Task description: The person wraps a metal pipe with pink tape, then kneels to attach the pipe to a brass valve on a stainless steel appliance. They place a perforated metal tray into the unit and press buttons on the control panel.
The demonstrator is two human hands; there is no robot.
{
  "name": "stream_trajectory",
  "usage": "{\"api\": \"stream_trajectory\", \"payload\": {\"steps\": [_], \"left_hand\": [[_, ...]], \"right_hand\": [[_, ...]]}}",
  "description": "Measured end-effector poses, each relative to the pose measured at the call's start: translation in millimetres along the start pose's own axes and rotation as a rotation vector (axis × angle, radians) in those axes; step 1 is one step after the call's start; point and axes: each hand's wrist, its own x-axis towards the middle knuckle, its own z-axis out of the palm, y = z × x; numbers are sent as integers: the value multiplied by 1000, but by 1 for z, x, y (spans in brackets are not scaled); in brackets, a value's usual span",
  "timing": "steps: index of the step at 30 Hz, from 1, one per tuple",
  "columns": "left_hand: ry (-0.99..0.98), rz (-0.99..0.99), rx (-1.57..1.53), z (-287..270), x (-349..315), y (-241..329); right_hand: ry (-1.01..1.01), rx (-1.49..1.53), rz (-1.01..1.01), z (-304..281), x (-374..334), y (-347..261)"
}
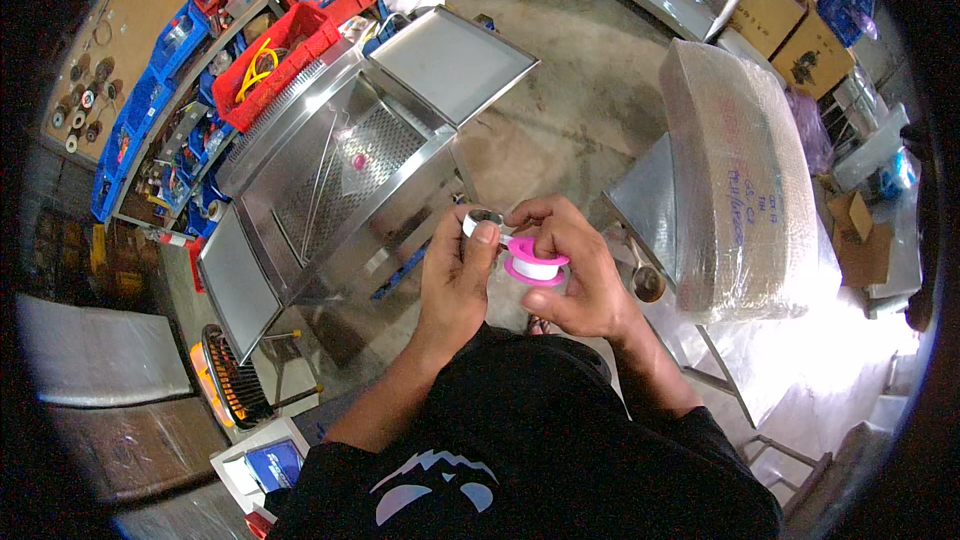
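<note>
Between the thumb and fingers of my left hand (452,278) is a round metal pipe fitting (485,217), its open end facing up and a white band around its side. My right hand (592,275) grips a pink spool of white thread seal tape (537,268), close beside the fitting. A short strip of tape appears to run from the spool to the fitting. Both hands are in front of my body, above the floor. Just beyond them stands a stainless steel unit (400,183) with a perforated panel, on which lies a small pink round object (359,162).
Flat metal side shelves (455,62) extend from the unit. Behind it are red bins (290,48) and blue bins (150,110) of parts. At the right stands a bubble-wrapped package (745,190), near cardboard boxes (800,40). An orange-and-black object (228,375) sits at the lower left.
</note>
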Motion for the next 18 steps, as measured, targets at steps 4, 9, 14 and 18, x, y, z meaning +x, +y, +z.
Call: {"api": "stream_trajectory", "payload": {"steps": [4,9,14,18], "left_hand": [[-57,-80,-3,-1,-6,0],[-61,-116,-111,4,-8,-4],[-116,-278,-288,6,-8,-9],[-108,-157,-183,10,-6,-8]], "right_hand": [[-36,5,39,-11,-6,-4],[-28,25,152,-18,-11,-9],[-7,184,215,-22,-18,-15],[-5,-45,158,-30,-22,-18]]}}
